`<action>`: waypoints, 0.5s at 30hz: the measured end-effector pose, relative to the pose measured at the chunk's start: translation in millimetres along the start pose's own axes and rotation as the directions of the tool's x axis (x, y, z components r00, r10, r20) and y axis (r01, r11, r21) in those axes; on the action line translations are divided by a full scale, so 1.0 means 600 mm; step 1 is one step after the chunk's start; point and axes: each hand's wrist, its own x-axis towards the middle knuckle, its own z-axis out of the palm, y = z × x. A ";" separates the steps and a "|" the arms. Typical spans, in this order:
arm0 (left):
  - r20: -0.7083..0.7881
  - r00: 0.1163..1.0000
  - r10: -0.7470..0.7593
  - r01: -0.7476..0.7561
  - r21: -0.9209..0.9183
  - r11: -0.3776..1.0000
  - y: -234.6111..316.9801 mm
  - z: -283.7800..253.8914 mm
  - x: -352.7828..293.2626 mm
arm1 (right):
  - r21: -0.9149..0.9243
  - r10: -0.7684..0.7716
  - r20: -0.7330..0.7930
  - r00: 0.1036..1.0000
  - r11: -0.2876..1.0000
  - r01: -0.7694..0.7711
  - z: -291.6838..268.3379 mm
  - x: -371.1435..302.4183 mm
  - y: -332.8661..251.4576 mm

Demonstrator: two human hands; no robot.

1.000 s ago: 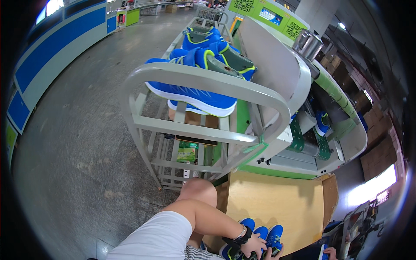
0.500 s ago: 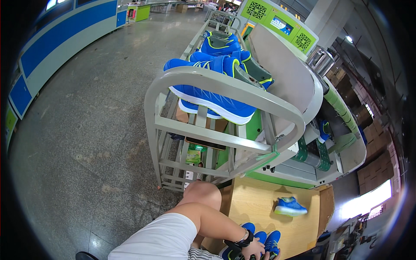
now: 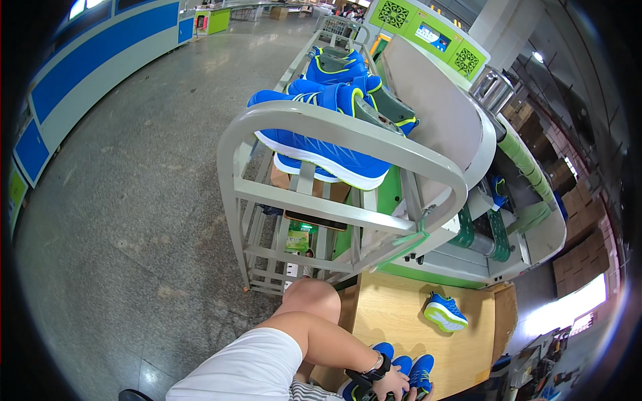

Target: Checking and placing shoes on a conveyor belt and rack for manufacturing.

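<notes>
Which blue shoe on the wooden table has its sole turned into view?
The lone shoe toward the far side of the table: it lies tipped, sole showing, while the other shoes there cluster by the left hand, uppers showing.

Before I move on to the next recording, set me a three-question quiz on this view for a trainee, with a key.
1. Multiple choice: what is the bare left hand touching?
A) the shiny steel pot
B) the curved white machine cover
C) blue shoes grouped side by side

2. True or false: a hand grips the lone blue shoe with a yellow-green and white sole, seen against the pale wood-look tabletop.

3. Open: in the picture, on which side of the grey tubular metal rack is the long blue-and-white cabinet?

Key
1. C
2. False; no hand touches it.
3. Left
</notes>
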 end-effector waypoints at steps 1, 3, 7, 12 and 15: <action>-0.007 1.000 0.003 -0.003 -0.004 1.000 -0.003 0.003 0.001 | 0.031 0.019 0.004 1.000 0.999 -0.019 -0.003 0.001 0.006; -0.014 1.000 0.004 -0.004 -0.009 1.000 -0.003 0.004 0.001 | 0.062 0.039 0.008 0.999 0.997 -0.040 -0.004 0.003 0.011; 0.010 0.998 -0.068 0.068 0.046 0.997 0.020 -0.011 -0.005 | 0.059 0.005 0.015 1.000 0.998 -0.005 -0.007 0.006 0.017; 0.019 0.992 -0.122 0.121 0.071 0.990 0.031 -0.017 -0.011 | 0.066 -0.001 0.030 1.000 0.998 -0.001 -0.001 0.003 0.003; 0.014 0.994 -0.109 0.108 0.068 0.992 0.036 -0.023 -0.014 | 0.046 -0.008 0.023 1.000 0.999 0.007 -0.004 0.005 0.006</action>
